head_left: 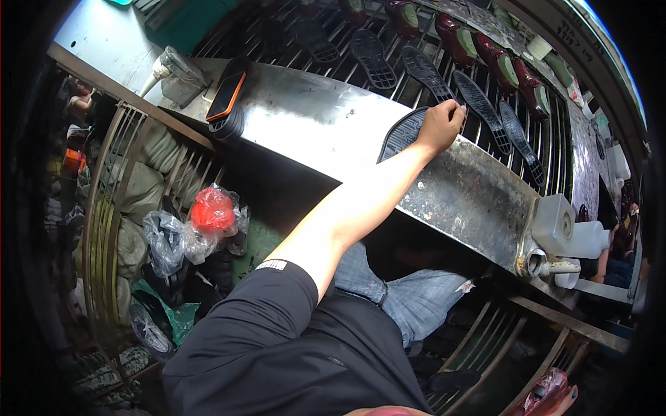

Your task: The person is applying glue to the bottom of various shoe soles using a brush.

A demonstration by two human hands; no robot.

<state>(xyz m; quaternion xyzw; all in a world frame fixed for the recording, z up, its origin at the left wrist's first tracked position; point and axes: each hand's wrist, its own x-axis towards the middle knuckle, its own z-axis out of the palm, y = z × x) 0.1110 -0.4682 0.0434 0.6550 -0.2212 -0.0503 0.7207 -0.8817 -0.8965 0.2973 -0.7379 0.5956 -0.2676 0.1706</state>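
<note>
My left hand (442, 127) reaches across to the metal ledge, its fingers closed in a pinch near the bars; what they hold, if anything, is hidden. Below the wrist and forearm a black shoe sole (402, 135) lies tread-patterned side up, partly covered by my arm. Just right of the fingers another long black sole (483, 111) rests across the bars, and a narrower sole (522, 142) lies beyond it. At the lower right edge my right hand (565, 402) is only partly in view, its fingers against a shiny dark red shoe (547, 390).
Dark red shoes (456, 39) with pale green lasts line the far side of the bars (555, 152). An orange-edged phone (227, 96) lies on stacked soles on the ledge (305, 111). White plastic containers (553, 223) stand right. Bagged things (212, 210) sit left below.
</note>
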